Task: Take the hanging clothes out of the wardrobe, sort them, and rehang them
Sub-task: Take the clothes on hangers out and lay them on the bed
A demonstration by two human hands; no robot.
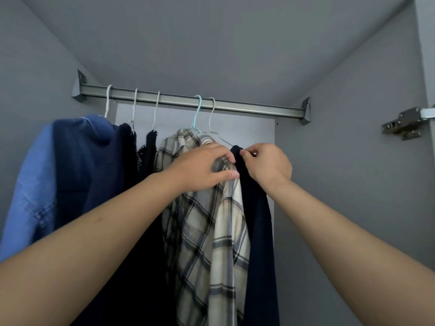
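Forearms reach up from the bottom corners toward the metal rail (188,102), the landmark that spans the grey wardrobe (211,43) from one side bracket to the other. Below the rail's middle, the left hand (202,168) lies over the shoulder of a cream plaid shirt (211,231), thumb and curled fingers gripping a fold of the fabric near its collar. Just beside it, under the rail's right half, the right hand (268,163) pinches the top edge of a dark navy garment (256,231) between thumb and forefinger, the other fingers curled in. The plaid shirt hangs from a pale teal hanger (199,111) hooked over the rail, and the navy garment hangs from the white wire hanger (211,114) hooked next to it; the two garments touch along their length. Toward the rail's left end, three more white hooks carry a black knitted piece (149,156), another dark piece (128,149) beside it, and a navy top (82,161) with a light blue denim shirt (26,196) draped outermost. Past the rail's right bracket, a metal door hinge (404,124) is fixed to the side wall.
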